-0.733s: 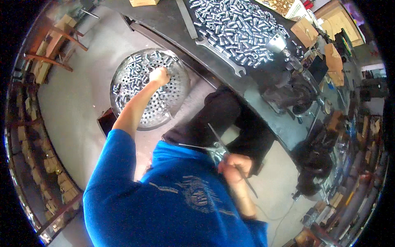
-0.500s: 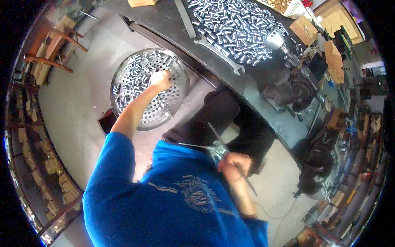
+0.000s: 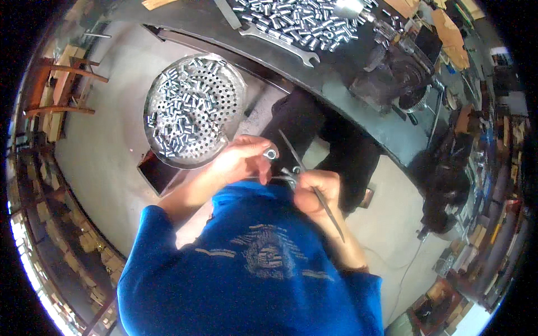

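Observation:
In front of my waist, my left hand point(image 3: 244, 159) is closed on a short shiny metal sleeve point(image 3: 271, 153), with its round open end showing. My right hand point(image 3: 318, 193), just to the right, grips a thin, dark, tapered file point(image 3: 329, 214) that points up and left past the fingers. Small metal pieces point(image 3: 291, 172) sit at the right fingertips, and a thin wire-like line runs from there to the left; how they are held cannot be made out. On the left, a round perforated metal pan point(image 3: 227, 106) holds many similar sleeves point(image 3: 180, 106).
A dark workbench point(image 3: 269, 56) crosses the upper right, bearing a heap of metal sleeves point(image 3: 297, 19), an open-ended wrench point(image 3: 283, 43) and a dark machine point(image 3: 392, 78). A wooden stool point(image 3: 64, 84) stands at the far left. Shelves line both sides.
My left hand has come back from the pan toward my right hand, bringing a metal sleeve. My right hand still grips the file. The view has shifted slightly.

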`<state>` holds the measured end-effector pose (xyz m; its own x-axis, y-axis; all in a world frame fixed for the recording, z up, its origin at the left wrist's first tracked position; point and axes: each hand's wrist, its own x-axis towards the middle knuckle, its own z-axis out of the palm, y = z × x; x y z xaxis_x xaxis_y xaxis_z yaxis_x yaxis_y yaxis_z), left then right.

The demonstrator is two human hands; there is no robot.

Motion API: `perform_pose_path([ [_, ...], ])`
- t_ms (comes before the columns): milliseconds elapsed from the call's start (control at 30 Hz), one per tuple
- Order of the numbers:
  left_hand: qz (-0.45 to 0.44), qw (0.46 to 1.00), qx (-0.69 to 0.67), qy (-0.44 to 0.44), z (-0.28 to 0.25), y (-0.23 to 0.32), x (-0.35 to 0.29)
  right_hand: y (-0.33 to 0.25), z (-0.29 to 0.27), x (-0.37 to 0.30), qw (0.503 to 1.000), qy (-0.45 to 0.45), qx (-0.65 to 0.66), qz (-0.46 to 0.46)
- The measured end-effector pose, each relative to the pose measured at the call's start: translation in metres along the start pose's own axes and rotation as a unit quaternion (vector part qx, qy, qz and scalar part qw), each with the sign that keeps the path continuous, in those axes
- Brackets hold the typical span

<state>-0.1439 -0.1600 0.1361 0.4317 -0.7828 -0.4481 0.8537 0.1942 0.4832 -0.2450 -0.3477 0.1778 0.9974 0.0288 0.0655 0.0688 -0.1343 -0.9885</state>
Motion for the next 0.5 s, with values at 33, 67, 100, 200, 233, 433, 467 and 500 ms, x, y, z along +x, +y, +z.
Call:
perform_pose_path([
  [33,0.004,1.0,-0.001,-0.007,0.002,-0.003,0.0,0.0,0.0,0.0,1.0,-0.004,-0.002,-0.003],
  [67,0.01,1.0,0.0,-0.015,0.004,-0.004,0.001,0.003,-0.001,0.0,1.0,-0.003,-0.001,-0.01],
  [100,0.016,1.0,0.0,-0.022,0.007,-0.005,0.0,0.006,0.0,0.0,1.0,-0.003,0.0,-0.017],
  [200,0.035,0.997,0.064,0.027,0.013,-0.001,-0.004,0.002,0.0,0.002,0.999,0.005,-0.002,-0.033],
  [233,0.044,0.994,0.086,0.04,0.014,0.0,-0.005,0.0,0.0,0.003,0.999,0.009,-0.004,-0.037],
  [433,0.116,0.953,0.279,0.033,0.026,0.002,-0.008,0.011,0.009,0.002,0.992,0.01,-0.081,-0.094],
  [467,0.11,0.947,0.299,0.036,0.029,0.006,-0.01,0.013,0.01,0.002,0.991,0.014,-0.086,-0.101],
  [500,0.102,0.944,0.312,0.035,0.031,0.007,-0.01,0.014,0.011,0.002,0.99,0.018,-0.092,-0.109],
])
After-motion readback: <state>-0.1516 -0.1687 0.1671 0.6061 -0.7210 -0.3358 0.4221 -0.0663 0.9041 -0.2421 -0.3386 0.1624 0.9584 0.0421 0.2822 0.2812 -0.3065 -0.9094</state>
